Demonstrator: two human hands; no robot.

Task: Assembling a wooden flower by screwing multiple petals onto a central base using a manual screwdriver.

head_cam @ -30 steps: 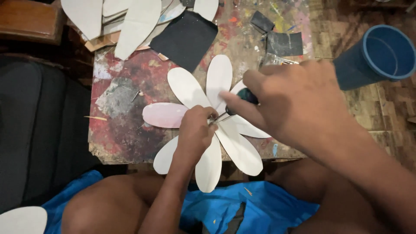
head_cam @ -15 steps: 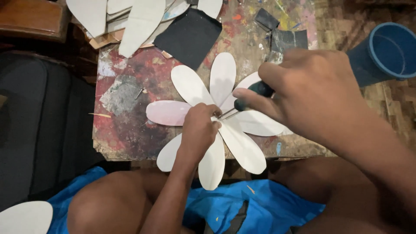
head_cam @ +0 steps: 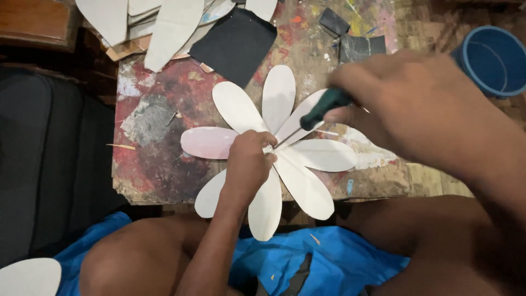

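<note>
Far left, at 9 o'clock: dark padded seat [head_cam: 49, 164]. Lower-left corner, 7 o'clock — one loose white petal piece [head_cam: 27, 278].

Paint-stained table [head_cam: 159, 164] carries a white petal flower [head_cam: 323, 155], petals fanned around a hub at frame centre; two petals overhang the table's near edge toward 6 o'clock.

Left hand [head_cam: 249, 164] comes up from 6 o'clock, fingers curled closed and pressing on the flower's hub, covering it.

Screwdriver [head_cam: 320, 108], dark green handle, shaft slanting down toward 8 o'clock with its tip at the hub, just beside the left hand's fingertips.

Right hand [head_cam: 416, 109] enters from 3 o'clock, closed around the screwdriver handle.

At 12 o'clock: black sheet [head_cam: 233, 44], with a stack of cut petal blanks [head_cam: 159, 22] to its 10 o'clock. At 2 o'clock — blue cup [head_cam: 487, 60], off the table's edge.
</note>
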